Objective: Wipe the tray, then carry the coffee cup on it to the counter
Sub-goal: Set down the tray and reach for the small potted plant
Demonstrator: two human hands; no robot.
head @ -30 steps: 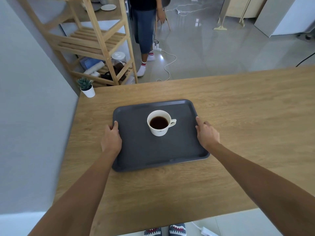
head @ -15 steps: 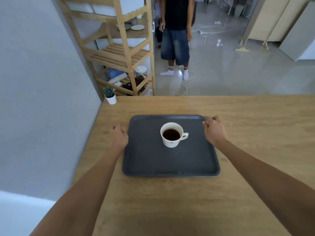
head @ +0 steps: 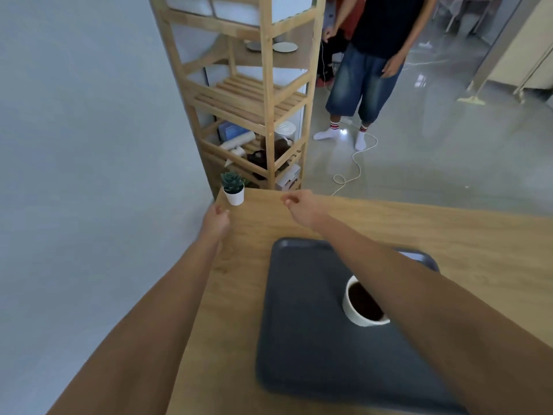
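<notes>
The dark grey tray (head: 302, 330) lies flat on the wooden table (head: 449, 244). A white cup of dark coffee (head: 360, 307) stands on it, partly hidden by my right forearm. Both hands are off the tray and stretched toward the table's far left corner. My left hand (head: 216, 220) hovers at the table's left edge, fingers loosely curled, holding nothing. My right hand (head: 302, 206) is above the table beyond the tray, fingers loosely curled with thumb and forefinger near each other, nothing in it.
A small potted succulent (head: 234, 188) stands on the far left corner of the table. A wooden shelf rack (head: 263, 94) stands beyond it by the grey wall. A person in denim shorts (head: 363, 85) stands on the glossy floor, with a white cable (head: 356, 163) nearby.
Both hands let go of the tray's sides and reached forward toward the far left corner. The view swung left and closer, so the tray now sits low and right.
</notes>
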